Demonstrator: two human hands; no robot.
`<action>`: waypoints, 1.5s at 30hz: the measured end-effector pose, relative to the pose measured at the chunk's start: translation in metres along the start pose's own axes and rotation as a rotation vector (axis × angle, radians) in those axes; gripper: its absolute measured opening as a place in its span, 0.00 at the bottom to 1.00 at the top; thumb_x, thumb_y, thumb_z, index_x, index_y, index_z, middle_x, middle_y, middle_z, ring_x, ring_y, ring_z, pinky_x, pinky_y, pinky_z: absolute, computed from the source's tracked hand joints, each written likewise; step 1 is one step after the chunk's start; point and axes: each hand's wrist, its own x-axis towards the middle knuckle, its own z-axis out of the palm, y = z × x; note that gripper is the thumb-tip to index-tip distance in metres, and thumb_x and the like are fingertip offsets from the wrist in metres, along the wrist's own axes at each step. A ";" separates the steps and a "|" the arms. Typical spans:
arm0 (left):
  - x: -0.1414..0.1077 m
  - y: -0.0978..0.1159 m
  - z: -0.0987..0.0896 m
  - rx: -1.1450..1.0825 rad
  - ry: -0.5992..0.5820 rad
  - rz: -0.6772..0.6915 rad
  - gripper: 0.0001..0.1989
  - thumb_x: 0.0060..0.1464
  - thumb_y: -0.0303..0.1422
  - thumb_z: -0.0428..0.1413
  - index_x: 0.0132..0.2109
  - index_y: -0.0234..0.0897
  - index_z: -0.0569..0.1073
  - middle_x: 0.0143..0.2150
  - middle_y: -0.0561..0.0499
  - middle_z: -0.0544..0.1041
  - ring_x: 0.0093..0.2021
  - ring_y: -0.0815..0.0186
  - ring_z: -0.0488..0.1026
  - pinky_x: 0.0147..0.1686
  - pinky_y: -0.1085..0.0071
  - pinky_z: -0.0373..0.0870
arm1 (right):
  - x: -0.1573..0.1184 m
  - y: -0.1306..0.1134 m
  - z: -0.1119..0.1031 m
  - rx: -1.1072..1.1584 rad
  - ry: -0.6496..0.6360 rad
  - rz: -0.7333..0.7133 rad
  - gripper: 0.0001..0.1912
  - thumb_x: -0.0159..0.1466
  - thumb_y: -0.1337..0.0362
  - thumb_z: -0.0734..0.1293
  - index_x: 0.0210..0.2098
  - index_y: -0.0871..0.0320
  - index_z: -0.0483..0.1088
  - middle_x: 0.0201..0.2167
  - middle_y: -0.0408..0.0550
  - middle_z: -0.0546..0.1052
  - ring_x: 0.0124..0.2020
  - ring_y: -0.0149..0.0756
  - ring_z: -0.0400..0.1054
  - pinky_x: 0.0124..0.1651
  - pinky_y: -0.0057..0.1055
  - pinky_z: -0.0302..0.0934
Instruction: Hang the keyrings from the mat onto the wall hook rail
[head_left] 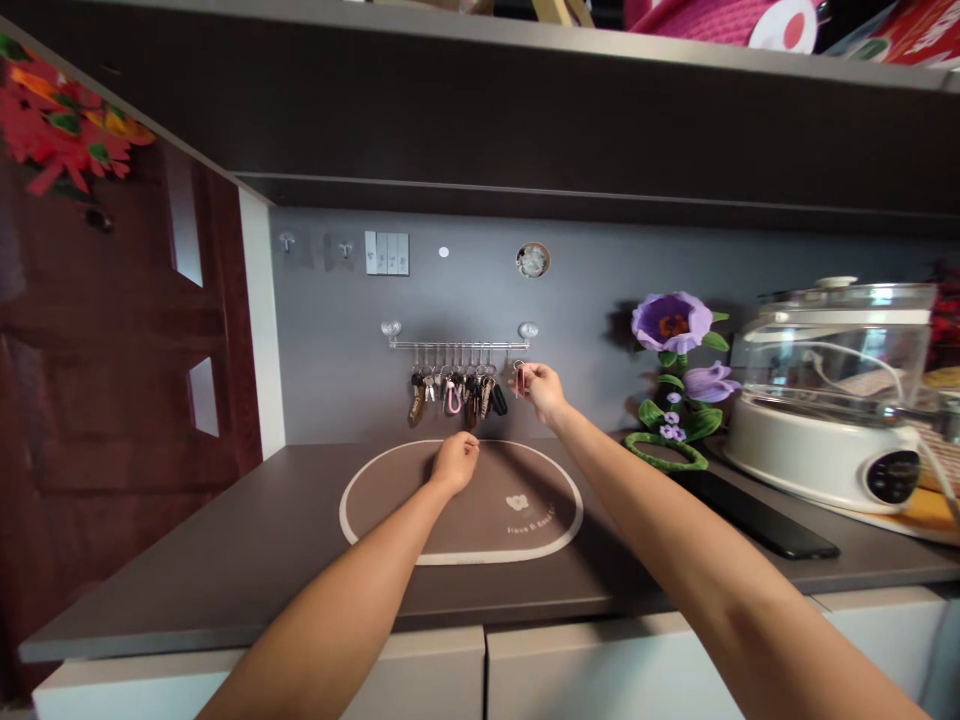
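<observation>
A metal hook rail (461,345) on the grey wall carries several bunches of keys (471,392), one with a pink loop (453,396). At the rail's right end my right hand (541,390) pinches a small reddish key item (520,379), which is at the last hooks. My left hand (456,462) is closed above the oval brown mat (405,500), below the hanging keys; whether its fingers hold anything is too small to tell.
Purple flowers (671,322) in a green holder, a black phone (757,515) and a white appliance with a clear top (810,440) stand on the right of the counter (225,540). A dark shelf (480,120) overhangs the counter. A reddish-brown door (112,400) is at the left.
</observation>
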 end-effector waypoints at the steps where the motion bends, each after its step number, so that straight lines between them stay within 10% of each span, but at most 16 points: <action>1: 0.000 0.000 0.000 -0.003 -0.006 0.001 0.07 0.47 0.24 0.48 0.34 0.31 0.70 0.24 0.51 0.71 0.22 0.72 0.67 0.27 0.76 0.63 | 0.004 -0.002 0.001 -0.002 0.007 0.011 0.02 0.54 0.70 0.59 0.25 0.59 0.61 0.18 0.40 0.66 0.21 0.27 0.66 0.27 0.27 0.63; 29: -0.003 0.003 -0.003 0.030 -0.043 -0.036 0.15 0.49 0.27 0.49 0.45 0.32 0.67 0.32 0.49 0.72 0.26 0.72 0.68 0.31 0.75 0.63 | 0.014 0.022 0.001 -0.066 0.036 0.103 0.04 0.54 0.70 0.58 0.25 0.59 0.63 0.19 0.41 0.67 0.20 0.23 0.61 0.28 0.25 0.62; 36: -0.019 0.028 -0.020 -0.092 -0.145 -0.082 0.38 0.47 0.31 0.53 0.62 0.35 0.42 0.33 0.51 0.72 0.24 0.73 0.67 0.30 0.75 0.63 | -0.020 0.032 -0.012 -0.310 0.157 0.046 0.16 0.53 0.66 0.60 0.43 0.57 0.64 0.37 0.47 0.70 0.34 0.31 0.64 0.38 0.29 0.60; 45: -0.056 0.064 -0.069 -0.178 -0.126 0.235 0.47 0.43 0.29 0.56 0.62 0.42 0.33 0.23 0.59 0.66 0.24 0.74 0.63 0.32 0.75 0.61 | -0.118 0.004 -0.009 -0.305 -0.229 -0.247 0.38 0.54 0.62 0.63 0.60 0.52 0.42 0.20 0.36 0.61 0.23 0.27 0.55 0.35 0.28 0.57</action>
